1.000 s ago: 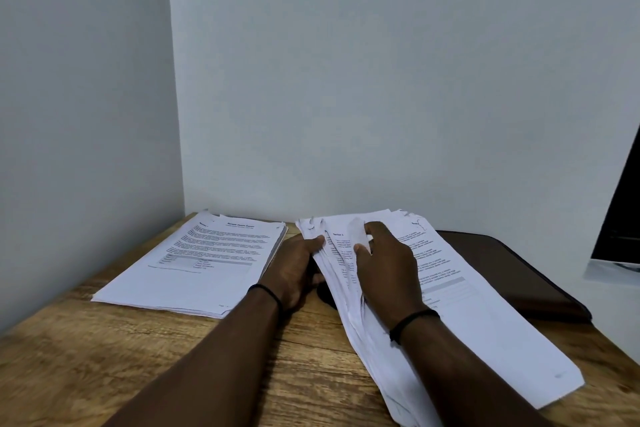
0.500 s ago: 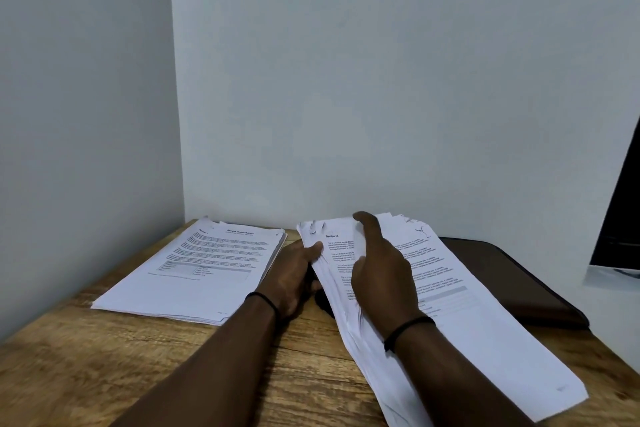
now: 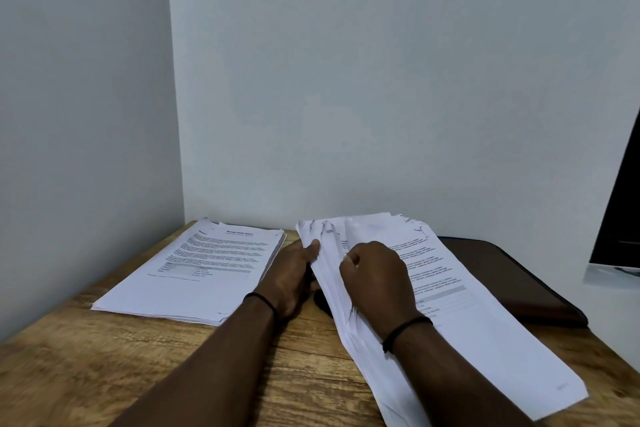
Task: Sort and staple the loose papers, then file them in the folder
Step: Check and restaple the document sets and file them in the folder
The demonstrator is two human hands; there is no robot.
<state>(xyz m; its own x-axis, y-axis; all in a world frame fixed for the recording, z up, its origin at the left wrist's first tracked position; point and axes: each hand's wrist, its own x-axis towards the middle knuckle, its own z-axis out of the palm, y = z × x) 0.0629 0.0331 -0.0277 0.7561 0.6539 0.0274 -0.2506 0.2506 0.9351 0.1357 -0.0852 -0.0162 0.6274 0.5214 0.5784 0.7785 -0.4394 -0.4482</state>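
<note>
Sorting step: loose papers [image 3: 460,322] being leafed through on worktop [image 3: 173,374].
Left hand [image 3: 289,279] grips stack edge; right hand [image 3: 375,276] pinches sheets; next, one sheet must be separated toward sorted pile [image 3: 194,274].

Both arms are bare, with no sleeves. A thin black band [image 3: 262,300] goes round the left wrist. Another thin black band [image 3: 407,328] goes round the right wrist.
</note>
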